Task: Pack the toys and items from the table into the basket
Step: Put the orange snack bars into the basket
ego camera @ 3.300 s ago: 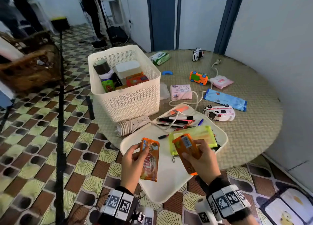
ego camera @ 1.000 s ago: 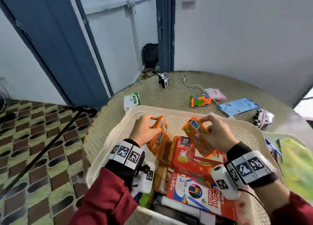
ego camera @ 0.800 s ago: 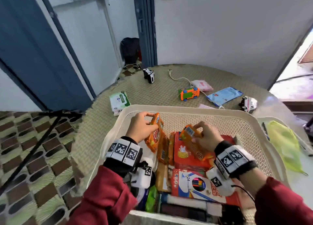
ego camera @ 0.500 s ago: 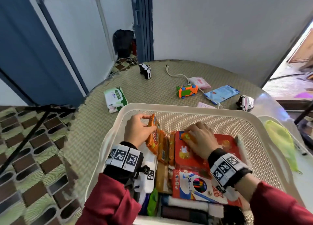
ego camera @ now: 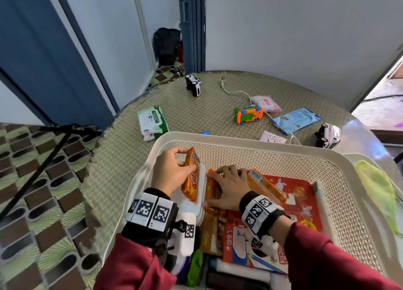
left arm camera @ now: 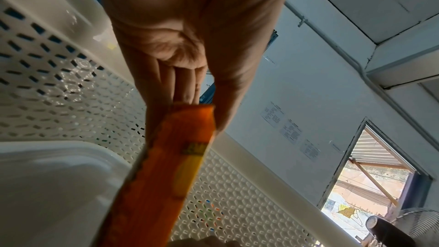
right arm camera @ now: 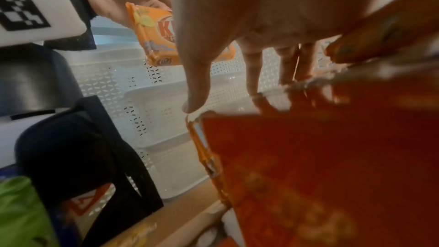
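Note:
The white perforated basket (ego camera: pixel 261 143) fills the near part of the head view. My left hand (ego camera: pixel 185 159) pinches an orange snack packet (ego camera: pixel 193 180) upright over a white lidded container (ego camera: pixel 202 176) at the basket's left side. The left wrist view shows that hand (left arm camera: pixel 190 100) gripping the packet's (left arm camera: pixel 166 166) top edge. My right hand (ego camera: pixel 226 180) lies with straight fingers on an upright orange packet (ego camera: pixel 210 188) beside the container. A second orange packet (ego camera: pixel 265 186) lies loose on a red box (ego camera: pixel 294 193) against that hand's right side.
On the woven table beyond the basket lie a green wipes pack (ego camera: pixel 152 123), a black-and-white toy car (ego camera: pixel 193 85), an orange toy car (ego camera: pixel 248 114), pink (ego camera: pixel 266 101) and blue (ego camera: pixel 296 120) packs, a white cable (ego camera: pixel 235 92) and a white toy van (ego camera: pixel 327 135). A yellow-green pouch (ego camera: pixel 377 193) lies at right.
My right hand laid its orange packet on the red box, let go and slid left onto the upright packet. My left hand kept its packet, lowering it slightly toward the white container.

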Demonstrator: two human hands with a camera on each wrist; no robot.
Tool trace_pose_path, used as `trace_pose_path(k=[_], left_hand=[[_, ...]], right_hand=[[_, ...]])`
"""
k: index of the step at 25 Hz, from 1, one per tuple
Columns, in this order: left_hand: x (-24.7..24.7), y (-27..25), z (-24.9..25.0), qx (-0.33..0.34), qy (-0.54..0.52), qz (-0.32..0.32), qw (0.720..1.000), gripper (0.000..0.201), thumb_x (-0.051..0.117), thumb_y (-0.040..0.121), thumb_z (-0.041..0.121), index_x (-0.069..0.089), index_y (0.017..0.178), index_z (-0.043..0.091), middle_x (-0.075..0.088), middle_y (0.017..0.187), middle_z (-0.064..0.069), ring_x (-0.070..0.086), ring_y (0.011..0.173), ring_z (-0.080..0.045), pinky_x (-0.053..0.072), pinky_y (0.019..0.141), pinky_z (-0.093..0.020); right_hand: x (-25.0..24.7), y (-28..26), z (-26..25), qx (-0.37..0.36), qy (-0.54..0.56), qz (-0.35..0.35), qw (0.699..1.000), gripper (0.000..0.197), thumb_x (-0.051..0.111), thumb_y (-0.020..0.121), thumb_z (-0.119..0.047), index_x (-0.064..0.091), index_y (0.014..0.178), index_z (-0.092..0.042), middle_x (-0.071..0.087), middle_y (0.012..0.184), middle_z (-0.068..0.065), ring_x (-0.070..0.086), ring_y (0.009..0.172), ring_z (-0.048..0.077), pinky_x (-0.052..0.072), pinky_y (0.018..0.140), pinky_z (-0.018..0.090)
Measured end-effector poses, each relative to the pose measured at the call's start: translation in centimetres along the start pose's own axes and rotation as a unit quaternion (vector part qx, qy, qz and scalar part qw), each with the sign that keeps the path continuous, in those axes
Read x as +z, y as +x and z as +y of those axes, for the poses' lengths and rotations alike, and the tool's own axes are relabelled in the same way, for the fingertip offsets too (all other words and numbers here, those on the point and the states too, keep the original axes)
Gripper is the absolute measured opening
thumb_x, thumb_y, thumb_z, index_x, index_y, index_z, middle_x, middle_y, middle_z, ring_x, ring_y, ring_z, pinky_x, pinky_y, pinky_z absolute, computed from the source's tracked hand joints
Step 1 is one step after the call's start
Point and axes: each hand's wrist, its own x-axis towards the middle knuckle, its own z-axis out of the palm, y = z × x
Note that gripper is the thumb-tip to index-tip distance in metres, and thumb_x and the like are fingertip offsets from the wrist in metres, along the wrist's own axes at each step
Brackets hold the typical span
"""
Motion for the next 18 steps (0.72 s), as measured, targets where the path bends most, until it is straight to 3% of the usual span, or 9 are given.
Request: trace_pose_path(k=[6,10,18], left_hand=[[0.2,0.1,0.0,-0.027,-0.028,-0.024,0.999,0.044,0.076,0.077,0.008,0.058,0.116,0.016,0.067,0.081,-0.002,0.068,0.075,-0.013,0.056,0.064,-0.026],[1.0,0.3,0.0,-0.020,-0.024,-0.042,0.999,0.043,0.078,0.075,0.008,0.059,0.114,0.015,0.072,0.092,-0.014,0.071,0.078,-0.021,0.058,0.064,-0.033],[5.3,0.3,-0.9,0.033,0.086,-0.054,0.994,0.042,0.078,0.074,0.013,0.060,0.111,0.016,0.071,0.089,-0.009,0.068,0.083,-0.020,0.057,0.078,-0.041]], right_hand=[[-0.4,-0.7,0.6,0.002,-0.005,0.053,0.999,0.082,0.058,0.066,-0.072,0.038,0.133,-0.030,0.032,0.135,0.005,0.025,0.129,0.028,0.013,0.109,0.053],[-0.8,-1.3,1.9,-0.004,-0.017,0.059,0.998,0.085,0.057,0.063,-0.077,0.038,0.134,-0.033,0.031,0.136,0.002,0.026,0.129,0.025,0.013,0.110,0.048],[-0.4,-1.5,2.6,0.000,0.022,0.063,0.998,0.088,0.060,0.059,-0.078,0.036,0.135,-0.041,0.031,0.138,-0.003,0.024,0.132,0.022,0.008,0.111,0.045]])
